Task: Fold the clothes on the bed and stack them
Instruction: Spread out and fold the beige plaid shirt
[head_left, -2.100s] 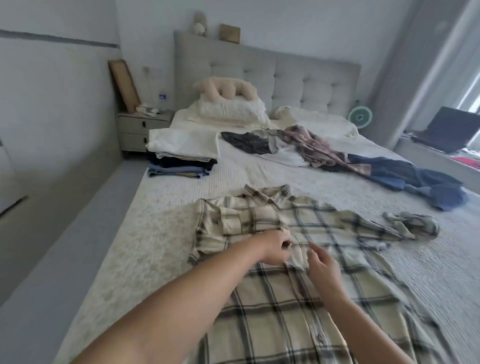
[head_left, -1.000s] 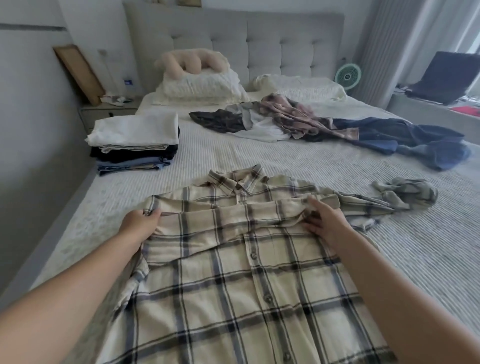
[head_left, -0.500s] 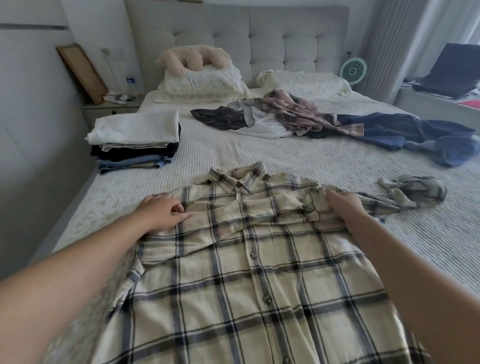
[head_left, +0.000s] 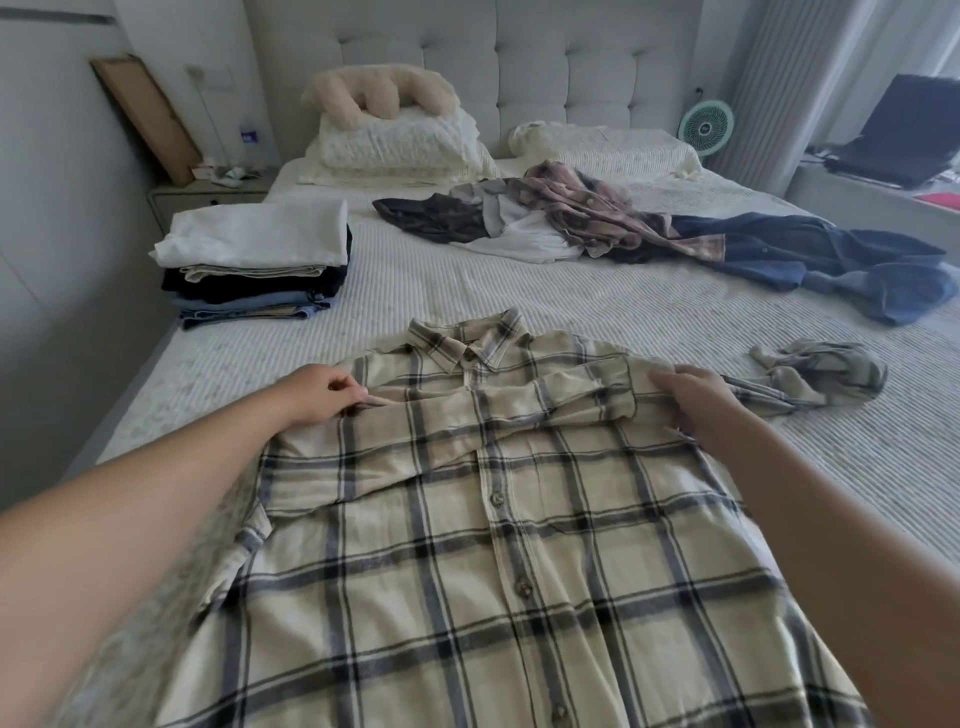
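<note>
A cream plaid button shirt (head_left: 498, 545) lies front-up on the bed (head_left: 415, 291), collar away from me. One sleeve is folded across its chest. My left hand (head_left: 317, 397) pinches the fabric at the shirt's left shoulder. My right hand (head_left: 696, 400) grips the fabric at the right shoulder, where the other sleeve (head_left: 821, 371) trails off crumpled to the right. A stack of folded clothes (head_left: 254, 265) sits at the bed's left side. Unfolded clothes (head_left: 571, 218) and a dark blue garment (head_left: 831, 265) lie across the far half.
Pillows (head_left: 400, 145) with a plush toy (head_left: 379, 93) lean at the headboard. A nightstand (head_left: 208, 195) stands left of the bed, a small fan (head_left: 705, 127) at the far right, and a laptop (head_left: 904, 135) on the window ledge.
My hands moved apart from the shirt's centre to its two shoulders. The view shifted closer to the shirt, and the fold across the chest has settled flatter.
</note>
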